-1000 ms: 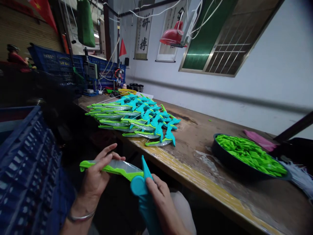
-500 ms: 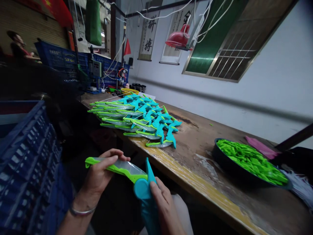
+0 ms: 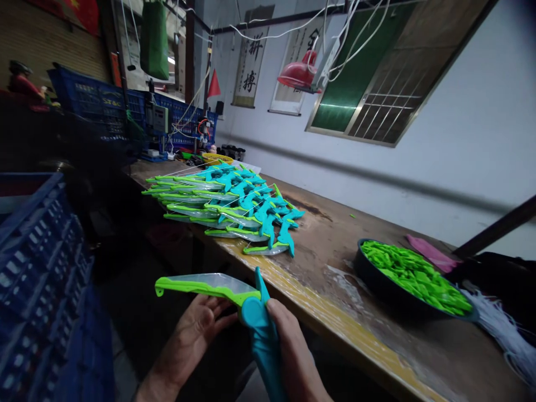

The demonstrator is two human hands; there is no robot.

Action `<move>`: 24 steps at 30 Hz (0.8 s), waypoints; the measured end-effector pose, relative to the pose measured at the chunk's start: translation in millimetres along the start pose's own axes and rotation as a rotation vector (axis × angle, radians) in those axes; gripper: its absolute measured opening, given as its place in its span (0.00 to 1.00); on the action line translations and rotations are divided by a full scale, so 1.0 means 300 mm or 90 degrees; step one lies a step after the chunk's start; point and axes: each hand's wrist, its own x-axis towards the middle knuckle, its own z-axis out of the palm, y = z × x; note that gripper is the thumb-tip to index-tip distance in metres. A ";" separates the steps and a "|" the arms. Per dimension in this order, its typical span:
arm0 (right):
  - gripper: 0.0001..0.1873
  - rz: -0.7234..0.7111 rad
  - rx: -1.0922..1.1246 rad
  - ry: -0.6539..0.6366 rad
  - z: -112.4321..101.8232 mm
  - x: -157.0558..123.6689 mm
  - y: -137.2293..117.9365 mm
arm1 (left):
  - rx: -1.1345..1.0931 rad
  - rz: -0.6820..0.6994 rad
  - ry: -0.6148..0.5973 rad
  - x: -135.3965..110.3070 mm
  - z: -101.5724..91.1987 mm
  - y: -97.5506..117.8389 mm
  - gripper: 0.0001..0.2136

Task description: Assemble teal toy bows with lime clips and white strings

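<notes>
My right hand (image 3: 293,346) grips the teal handle of a teal and green plastic piece (image 3: 255,312), held up in front of the table edge. A bright green arm edged with a clear sheet sticks out from its round joint to the left. Below that arm is my left hand (image 3: 195,329), palm turned up and fingers apart, gripping nothing. Whether its fingertips touch the joint I cannot tell. On the table lies a pile of similar teal and green pieces (image 3: 251,201), overlapping in rows, with thin white strings across them.
A dark basin (image 3: 364,268) of small green parts (image 3: 414,273) stands on the wooden table (image 3: 335,240), with a pink cloth (image 3: 431,254) behind and white cords (image 3: 498,329) beside it. Blue crates (image 3: 42,279) rise at my left. A red lamp (image 3: 299,72) hangs above. A person (image 3: 27,86) sits far left.
My left hand has let go of the green arm and moved down and right beneath it. The arm has swung up closer to level. My right hand keeps hold of the handle.
</notes>
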 end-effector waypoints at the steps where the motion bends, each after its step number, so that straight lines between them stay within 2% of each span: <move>1: 0.29 0.034 0.015 0.012 0.002 -0.003 0.006 | -0.013 0.004 0.007 -0.003 -0.001 -0.010 0.14; 3: 0.29 0.119 0.052 0.061 0.012 -0.016 -0.003 | -0.042 0.027 0.034 -0.001 0.004 -0.011 0.18; 7: 0.27 0.151 0.114 0.015 0.041 -0.055 -0.074 | -0.049 0.074 0.068 0.012 0.041 0.027 0.26; 11: 0.25 0.149 0.150 -0.042 0.088 -0.090 -0.141 | -0.027 0.103 0.136 0.024 0.087 0.062 0.24; 15: 0.24 0.105 0.156 -0.052 0.120 -0.098 -0.153 | -0.064 0.048 0.178 0.043 0.079 0.070 0.25; 18: 0.24 0.105 0.159 -0.061 0.115 -0.078 -0.123 | -0.071 0.007 0.185 0.047 0.057 0.051 0.27; 21: 0.22 0.098 0.151 -0.073 0.106 -0.056 -0.099 | -0.072 -0.018 0.163 0.016 0.042 0.000 0.30; 24: 0.20 0.071 0.118 -0.058 0.098 -0.059 -0.111 | -0.029 -0.120 0.127 -0.062 0.025 -0.089 0.22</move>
